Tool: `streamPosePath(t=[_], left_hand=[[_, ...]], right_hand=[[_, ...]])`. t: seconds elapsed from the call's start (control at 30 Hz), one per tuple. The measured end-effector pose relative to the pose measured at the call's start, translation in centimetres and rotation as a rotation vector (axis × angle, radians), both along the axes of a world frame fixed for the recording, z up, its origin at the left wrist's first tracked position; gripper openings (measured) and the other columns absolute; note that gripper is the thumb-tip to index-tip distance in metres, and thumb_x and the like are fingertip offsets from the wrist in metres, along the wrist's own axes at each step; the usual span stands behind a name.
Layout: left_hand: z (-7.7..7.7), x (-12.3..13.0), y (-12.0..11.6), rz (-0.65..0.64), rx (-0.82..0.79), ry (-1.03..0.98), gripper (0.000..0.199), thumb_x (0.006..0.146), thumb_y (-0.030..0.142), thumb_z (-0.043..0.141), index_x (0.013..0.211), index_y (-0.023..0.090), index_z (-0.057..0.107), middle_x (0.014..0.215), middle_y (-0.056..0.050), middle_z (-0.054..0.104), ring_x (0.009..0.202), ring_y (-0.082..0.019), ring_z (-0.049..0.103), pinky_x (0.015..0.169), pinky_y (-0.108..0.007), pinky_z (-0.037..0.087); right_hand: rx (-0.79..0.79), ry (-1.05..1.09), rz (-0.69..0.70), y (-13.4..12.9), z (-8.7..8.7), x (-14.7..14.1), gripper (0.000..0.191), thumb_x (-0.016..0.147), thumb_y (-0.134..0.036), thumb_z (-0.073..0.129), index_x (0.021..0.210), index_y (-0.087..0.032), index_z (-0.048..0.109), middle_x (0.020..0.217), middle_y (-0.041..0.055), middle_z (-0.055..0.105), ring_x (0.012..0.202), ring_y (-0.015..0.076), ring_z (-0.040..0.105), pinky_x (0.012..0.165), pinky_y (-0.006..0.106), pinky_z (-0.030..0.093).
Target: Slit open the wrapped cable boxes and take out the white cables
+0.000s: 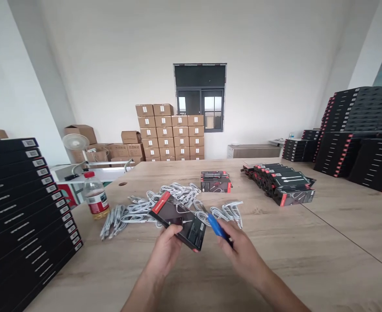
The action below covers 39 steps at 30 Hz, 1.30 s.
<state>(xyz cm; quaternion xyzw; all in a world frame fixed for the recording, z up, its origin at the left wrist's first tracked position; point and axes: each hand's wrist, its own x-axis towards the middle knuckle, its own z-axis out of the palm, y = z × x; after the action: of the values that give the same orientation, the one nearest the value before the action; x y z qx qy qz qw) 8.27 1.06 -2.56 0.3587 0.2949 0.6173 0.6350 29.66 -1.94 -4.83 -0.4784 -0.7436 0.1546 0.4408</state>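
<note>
In my left hand (169, 248) is a flat black-and-red cable box (181, 220), tilted over the table, with my thumb on its printed face. My right hand (238, 242) grips a blue-handled utility knife (217, 226) just right of the box. The knife's tip points up and left toward the box but stands apart from it. Behind the box lie bundled white charging cables (139, 212), spread across the table in coiled lots. More cable coils (230, 211) rest beyond the knife.
Several packaged boxes (215, 186) stand behind the cables, and a larger heap (285, 180) lies to the right. Tall stacks of black boxes (25, 216) rise at left and far right (373, 160). A drink bottle (95, 197) stands at the left. Cartons (171, 134) line the wall.
</note>
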Motion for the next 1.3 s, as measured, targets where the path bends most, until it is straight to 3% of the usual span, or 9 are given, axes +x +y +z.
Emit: streamPosePath(t=[0.1,0.2,0.53,0.7,0.87,1.0,1.1,1.17,1.3], left_hand=[[-0.7,0.9,-0.6,-0.103,0.047,0.091,0.037,0.068,0.022,0.075,0.104,0.016,0.071,0.086,-0.006,0.075,0.068,-0.022,0.067,0.057,-0.031,0.055],[-1.3,1.7,-1.1,-0.086,0.059,0.107,0.031,0.068,0.021,0.076,0.098,0.017,0.071,0.09,-0.005,0.075,0.08,-0.021,0.068,0.072,-0.031,0.055],[-0.8,5.2,-3.1,-0.07,-0.018,0.303,0.029,0.056,0.021,0.065,0.083,0.016,0.071,0.078,-0.001,0.068,0.08,-0.021,0.059,0.074,-0.029,0.046],[-1.9,4.8,-4.5,-0.128,-0.093,0.459,0.024,0.058,0.019,0.065,0.082,0.018,0.07,0.073,0.0,0.066,0.073,-0.02,0.058,0.065,-0.027,0.043],[-1.6,3.2,-3.1,-0.192,-0.203,0.239,0.034,0.05,0.021,0.06,0.082,0.016,0.069,0.068,-0.003,0.067,0.064,-0.021,0.059,0.061,-0.03,0.045],[-0.7,2.3,-1.9,-0.264,-0.233,0.173,0.046,0.052,0.027,0.063,0.094,0.011,0.073,0.086,-0.011,0.075,0.076,-0.025,0.065,0.072,-0.035,0.051],[-0.7,2.2,-2.0,-0.282,-0.22,0.188,0.049,0.055,0.028,0.064,0.1,0.009,0.073,0.092,-0.012,0.076,0.077,-0.024,0.066,0.073,-0.034,0.05],[-0.9,2.3,-2.2,-0.255,-0.211,0.216,0.046,0.056,0.027,0.065,0.099,0.011,0.074,0.088,-0.01,0.075,0.075,-0.024,0.065,0.071,-0.033,0.049],[-1.2,2.9,-2.7,-0.217,-0.197,0.316,0.036,0.062,0.027,0.069,0.096,0.015,0.073,0.08,-0.005,0.073,0.074,-0.022,0.065,0.069,-0.031,0.048]], right_hand=[[0.109,-0.019,0.032,-0.8,-0.3,-1.6,0.043,0.096,-0.03,0.051,0.139,-0.024,0.059,0.111,0.0107,0.067,0.099,0.0248,0.067,0.087,0.038,0.057],[0.126,-0.086,0.031,-1.2,-0.4,-2.8,0.041,0.096,-0.027,0.052,0.137,-0.023,0.06,0.111,0.0118,0.068,0.093,0.0251,0.069,0.081,0.038,0.059],[0.219,0.075,-0.24,0.2,0.1,-2.6,0.035,0.099,-0.031,0.046,0.127,-0.022,0.065,0.106,0.0121,0.069,0.093,0.0266,0.068,0.08,0.04,0.057],[0.142,0.274,-0.474,3.2,2.2,2.0,0.048,0.101,-0.045,0.035,0.115,-0.015,0.068,0.09,0.0109,0.073,0.082,0.0245,0.067,0.07,0.033,0.054],[-0.224,-0.1,-0.61,4.7,1.4,8.2,0.039,0.096,-0.04,0.044,0.12,-0.02,0.068,0.104,0.0087,0.075,0.094,0.0234,0.07,0.077,0.03,0.052],[-0.396,-0.251,-0.712,3.8,-0.5,11.4,0.025,0.083,-0.027,0.06,0.101,-0.017,0.074,0.09,0.0147,0.076,0.092,0.0351,0.071,0.08,0.044,0.05],[-0.388,-0.344,-0.805,3.3,-0.4,11.4,0.021,0.079,-0.026,0.066,0.095,-0.014,0.072,0.101,0.0222,0.074,0.107,0.0437,0.064,0.087,0.055,0.045],[-0.276,-0.305,-0.716,3.0,0.2,9.8,0.022,0.087,-0.037,0.062,0.091,-0.017,0.068,0.102,0.0186,0.073,0.105,0.0376,0.065,0.086,0.048,0.046],[-0.068,-0.025,-0.257,1.7,1.1,4.0,0.043,0.095,-0.06,0.048,0.073,-0.023,0.055,0.07,0.0025,0.064,0.067,0.0205,0.061,0.063,0.031,0.042]])
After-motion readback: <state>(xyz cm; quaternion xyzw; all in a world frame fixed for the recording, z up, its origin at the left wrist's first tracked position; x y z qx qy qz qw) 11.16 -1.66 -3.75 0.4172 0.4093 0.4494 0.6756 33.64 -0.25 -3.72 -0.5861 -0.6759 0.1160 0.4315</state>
